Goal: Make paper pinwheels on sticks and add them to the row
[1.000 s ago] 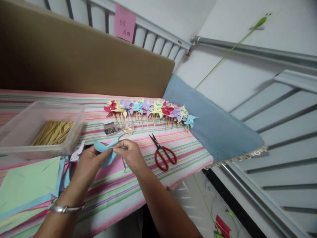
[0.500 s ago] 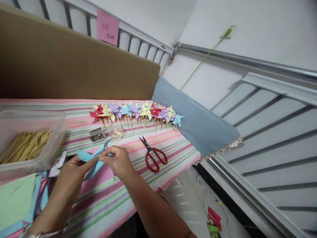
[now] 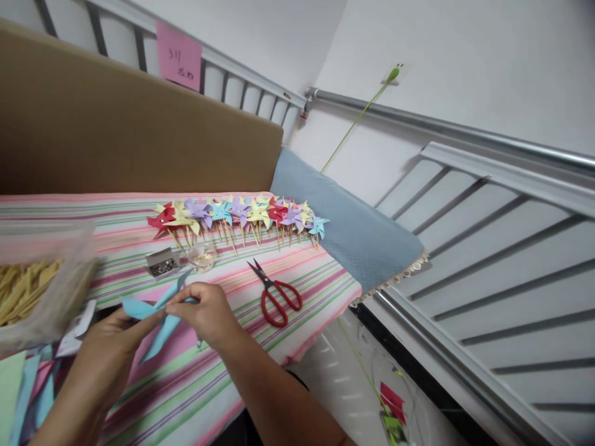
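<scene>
A blue paper pinwheel [image 3: 160,339], its blades partly folded, is held between both hands above a pink sheet [image 3: 182,337]. My left hand [image 3: 116,334] grips it from the left, thumb toward the centre. From the right, the fingertips of my right hand [image 3: 202,310] pinch it near the middle; what lies under those fingertips is hidden. Just beyond the hands stand a small box of metal pins [image 3: 162,263] and a small clear dish [image 3: 202,257]. Scissors with red handles [image 3: 275,294] lie open to the right.
Finished pinwheels [image 3: 242,214] on sticks lie in a row at the back. At left are a clear plastic bin [image 3: 74,291] of wooden sticks and coloured paper [image 3: 28,396]. A cardboard panel [image 3: 139,136] backs the striped tablecloth [image 3: 316,266]; the table ends at right.
The view has shifted, so the whole scene sits further left and slightly lower. Both hands keep their hold on the blue pinwheel, with little change in the fingers.
</scene>
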### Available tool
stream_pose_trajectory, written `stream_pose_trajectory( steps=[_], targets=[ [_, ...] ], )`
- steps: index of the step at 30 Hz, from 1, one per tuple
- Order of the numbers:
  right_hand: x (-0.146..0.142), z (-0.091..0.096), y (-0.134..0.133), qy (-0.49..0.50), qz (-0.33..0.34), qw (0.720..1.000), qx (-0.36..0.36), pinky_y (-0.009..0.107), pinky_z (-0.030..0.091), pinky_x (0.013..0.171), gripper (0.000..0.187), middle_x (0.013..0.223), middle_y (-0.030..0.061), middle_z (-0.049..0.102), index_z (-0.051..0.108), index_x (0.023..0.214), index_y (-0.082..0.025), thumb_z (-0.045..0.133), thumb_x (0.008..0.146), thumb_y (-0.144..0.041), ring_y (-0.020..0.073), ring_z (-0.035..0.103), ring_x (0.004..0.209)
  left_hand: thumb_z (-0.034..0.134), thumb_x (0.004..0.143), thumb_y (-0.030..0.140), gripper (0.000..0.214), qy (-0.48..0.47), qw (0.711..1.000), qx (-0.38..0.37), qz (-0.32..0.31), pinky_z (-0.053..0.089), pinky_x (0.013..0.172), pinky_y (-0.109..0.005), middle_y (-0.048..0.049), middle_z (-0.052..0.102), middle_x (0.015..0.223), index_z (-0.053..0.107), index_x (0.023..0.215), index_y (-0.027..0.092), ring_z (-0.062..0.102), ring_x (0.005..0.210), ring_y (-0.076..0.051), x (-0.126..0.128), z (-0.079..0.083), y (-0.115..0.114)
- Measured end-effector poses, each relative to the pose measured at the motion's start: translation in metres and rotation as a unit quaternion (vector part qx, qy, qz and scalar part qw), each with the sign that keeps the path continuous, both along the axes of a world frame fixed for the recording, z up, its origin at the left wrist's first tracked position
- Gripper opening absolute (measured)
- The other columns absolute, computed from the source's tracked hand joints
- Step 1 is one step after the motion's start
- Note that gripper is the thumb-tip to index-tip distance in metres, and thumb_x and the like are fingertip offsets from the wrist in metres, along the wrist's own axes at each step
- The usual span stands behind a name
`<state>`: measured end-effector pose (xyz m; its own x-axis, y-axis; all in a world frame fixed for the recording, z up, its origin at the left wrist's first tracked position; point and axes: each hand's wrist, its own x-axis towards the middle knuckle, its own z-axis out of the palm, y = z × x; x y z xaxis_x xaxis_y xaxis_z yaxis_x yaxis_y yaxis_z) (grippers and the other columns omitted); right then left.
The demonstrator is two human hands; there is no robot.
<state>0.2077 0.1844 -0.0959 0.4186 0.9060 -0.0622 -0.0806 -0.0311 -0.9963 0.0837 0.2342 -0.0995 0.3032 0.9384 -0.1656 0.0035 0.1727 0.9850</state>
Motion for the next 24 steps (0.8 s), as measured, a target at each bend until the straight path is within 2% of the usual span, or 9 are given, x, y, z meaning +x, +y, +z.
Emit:
stream_pose_trajectory(
  steps=[3, 7, 10, 17, 24],
  targets=[
    [0.001, -0.002, 0.001, 0.000, 0.002, 1.000, 0.015, 0.026, 0.048, 0.064, 0.004, 0.060, -0.0019, 0.066, 0.070, 0.060, -0.021, 0.072, 0.059, -0.023, 0.0149, 0.059, 0.060, 0.083, 0.041, 0.025, 0.022, -0.020, 0.999, -0.047, -0.018, 0.049, 0.059, -0.027, 0.0032, 0.066, 0.059, 0.069, 0.058, 0.023, 0.054, 0.056, -0.015, -0.001, -0.009, 0.005],
    [0.001, -0.004, 0.002, 0.008, 0.002, 1.000, 0.021, 0.025, 0.046, 0.063, 0.005, 0.061, -0.0017, 0.066, 0.069, 0.060, -0.020, 0.073, 0.057, -0.022, 0.0134, 0.058, 0.060, 0.082, 0.042, 0.020, 0.022, -0.025, 0.998, -0.051, -0.015, 0.050, 0.061, -0.026, 0.0025, 0.065, 0.058, 0.069, 0.059, 0.020, 0.054, 0.055, -0.014, -0.003, -0.014, 0.007],
    [0.001, -0.003, 0.003, 0.007, 0.001, 1.000, 0.017, 0.026, 0.047, 0.064, 0.004, 0.061, -0.0015, 0.067, 0.069, 0.060, -0.020, 0.072, 0.058, -0.022, 0.0141, 0.059, 0.061, 0.081, 0.043, 0.019, 0.021, -0.036, 0.998, -0.053, -0.020, 0.050, 0.062, -0.026, 0.0022, 0.067, 0.060, 0.069, 0.060, 0.020, 0.057, 0.057, -0.015, -0.004, -0.015, 0.006],
    [0.001, -0.002, 0.001, -0.021, 0.002, 0.999, 0.024, 0.028, 0.048, 0.068, 0.004, 0.063, -0.0013, 0.068, 0.067, 0.059, -0.020, 0.070, 0.060, -0.021, 0.0156, 0.061, 0.064, 0.080, 0.047, 0.025, 0.020, -0.012, 0.999, -0.024, 0.024, 0.050, 0.062, -0.028, -0.0007, 0.070, 0.064, 0.070, 0.063, 0.019, 0.060, 0.060, -0.018, 0.000, -0.015, 0.002],
    [0.004, -0.001, -0.001, -0.041, 0.012, 0.998, 0.035, 0.028, 0.047, 0.068, 0.002, 0.067, -0.0001, 0.067, 0.065, 0.062, -0.020, 0.067, 0.062, -0.020, 0.0164, 0.060, 0.067, 0.081, 0.049, 0.024, 0.021, -0.087, 0.996, -0.036, 0.004, 0.050, 0.068, -0.029, -0.0009, 0.070, 0.065, 0.072, 0.067, 0.018, 0.062, 0.064, -0.018, 0.005, -0.013, -0.004]
  ],
)
